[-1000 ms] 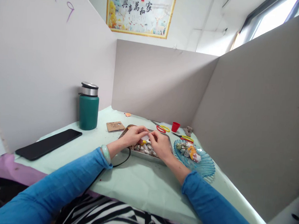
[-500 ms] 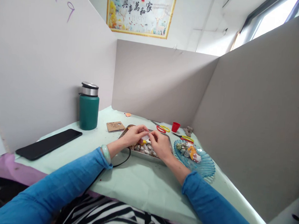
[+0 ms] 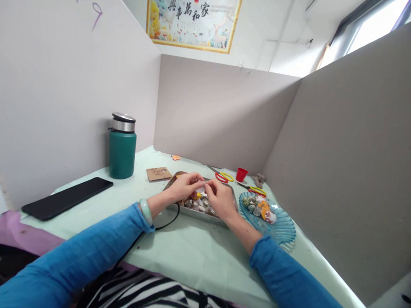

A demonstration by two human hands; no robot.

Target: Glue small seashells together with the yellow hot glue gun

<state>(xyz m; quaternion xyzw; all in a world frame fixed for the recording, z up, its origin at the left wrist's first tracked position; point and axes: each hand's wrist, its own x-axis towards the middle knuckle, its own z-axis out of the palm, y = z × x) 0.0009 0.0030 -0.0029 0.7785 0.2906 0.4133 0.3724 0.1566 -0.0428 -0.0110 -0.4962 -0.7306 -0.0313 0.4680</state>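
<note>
Over a metal tray (image 3: 202,214), my left hand (image 3: 187,186) and my right hand (image 3: 221,198) meet fingertip to fingertip. Pinched between them is a small thin white piece (image 3: 201,189), mostly hidden by the fingers, so its kind cannot be made out. Both hands are closed on it. Beneath them the tray holds small whitish and brown pebble-like bits (image 3: 204,204) and something yellow. To the right of my right hand stands a blue fluted glass plate (image 3: 284,226) bearing greenish lumps (image 3: 253,204) and orange-and-white pieces (image 3: 267,212).
Two pairs of scissors (image 3: 224,177), a red cup (image 3: 241,174) and grey lumps (image 3: 259,180) lie behind the tray. A brown card (image 3: 158,173), a green bottle (image 3: 122,152) and a black phone (image 3: 67,197) are on the left. Grey partitions (image 3: 224,113) enclose the table.
The fingertips have shifted very slightly around the white piece. Otherwise the hands and the things on the table stay where they were.
</note>
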